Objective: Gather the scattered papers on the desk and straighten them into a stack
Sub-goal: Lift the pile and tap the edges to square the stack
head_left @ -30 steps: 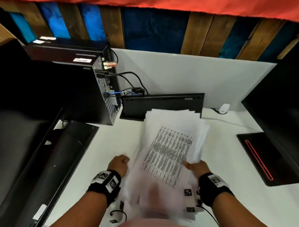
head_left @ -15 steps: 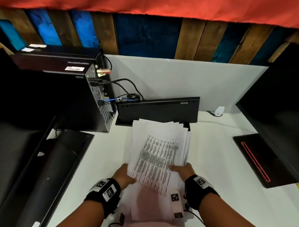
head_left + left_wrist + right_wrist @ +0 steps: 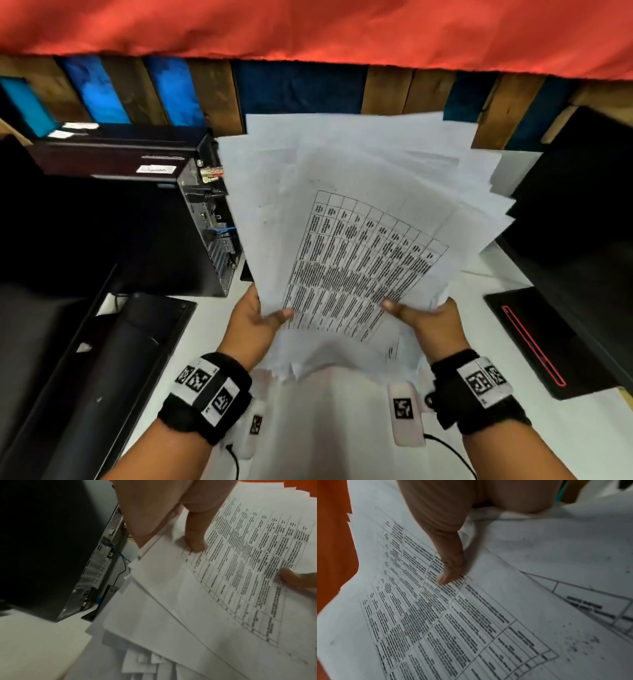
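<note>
Left hand (image 3: 251,317) and right hand (image 3: 430,317) each had a grip on the near edges of the papers (image 3: 359,212), thumbs pressed on the top printed sheet. The uneven, fanned bundle was held above the white desk (image 3: 342,428); computer tower (image 3: 113,222) stood beyond, left.

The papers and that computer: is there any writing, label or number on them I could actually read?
None can be read.
Top sheet: a printed table, its text too blurred in all three views.
Second sheet: bold lines in a box, blurred.
Computer: white labels, print too small.
Wrist bands: black-and-white square codes, no words.
</note>
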